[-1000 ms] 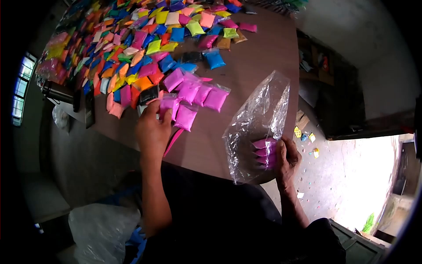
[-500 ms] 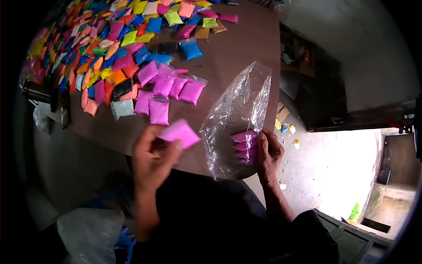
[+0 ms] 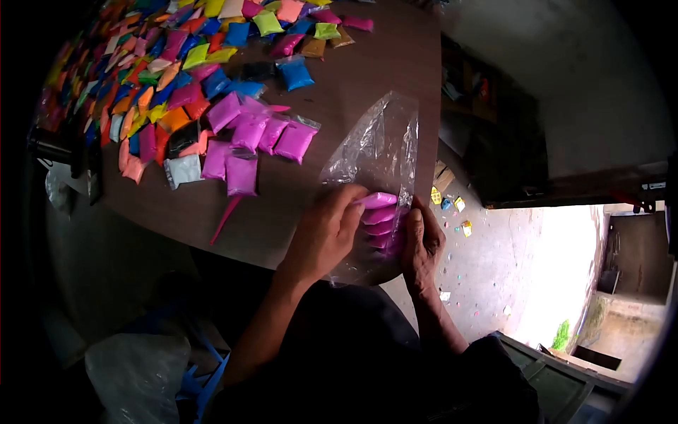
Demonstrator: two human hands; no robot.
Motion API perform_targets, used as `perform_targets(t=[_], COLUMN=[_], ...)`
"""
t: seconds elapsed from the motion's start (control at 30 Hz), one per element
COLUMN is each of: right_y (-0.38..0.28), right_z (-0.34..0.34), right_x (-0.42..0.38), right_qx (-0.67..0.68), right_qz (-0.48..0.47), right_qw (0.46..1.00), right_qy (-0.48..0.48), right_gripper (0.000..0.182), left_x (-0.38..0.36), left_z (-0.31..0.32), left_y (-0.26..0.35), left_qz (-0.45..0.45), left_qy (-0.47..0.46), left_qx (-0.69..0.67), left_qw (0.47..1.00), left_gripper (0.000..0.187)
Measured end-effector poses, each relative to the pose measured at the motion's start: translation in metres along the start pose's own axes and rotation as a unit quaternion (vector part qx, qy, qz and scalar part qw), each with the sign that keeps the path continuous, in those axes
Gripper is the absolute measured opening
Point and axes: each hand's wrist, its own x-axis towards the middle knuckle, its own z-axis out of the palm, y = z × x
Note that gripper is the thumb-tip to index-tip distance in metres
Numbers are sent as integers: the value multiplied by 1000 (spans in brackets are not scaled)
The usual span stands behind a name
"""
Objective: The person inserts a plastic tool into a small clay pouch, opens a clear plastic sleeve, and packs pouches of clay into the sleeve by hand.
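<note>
My left hand reaches into the mouth of a clear plastic bag, its fingers closed on a pink packet at the top of a stack. Below that packet lie several more pink packets in the bag. My right hand grips the bag and the stack from the right side, thumb on top. Left of the bag, a loose group of pink packets rests on the table, and a thin pink tool or strip lies just below them.
A big heap of coloured packets covers the table's upper left. A white packet lies near its lower edge. The table's right edge runs beside the bag. A translucent plastic bag sits low at the left.
My left hand has moved right, carrying a pink packet from beside the bag into it, onto the stack. The thin pink strip on the table has come into sight.
</note>
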Motion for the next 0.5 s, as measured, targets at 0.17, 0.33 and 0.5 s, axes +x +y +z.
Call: perform_targets(t=[0.17,0.33,0.5], right_y=[8,9,7], right_z=[2,3,8], right_x=[0,0,1], right_qx=[6,4,39], right_qz=[-16,-25,-45], right_qw=[1000,1000,998], right_qy=[1,-6,35], right_gripper=[44,43,39], left_x=[7,8,14], left_z=[-5,-5,6], left_y=[-14,-4,-13], left_qz=[39,-16,56], left_qy=[-34,-43,-35], left_qx=[19,38,68], left_qw=[998,998,995], left_gripper=[20,15,19])
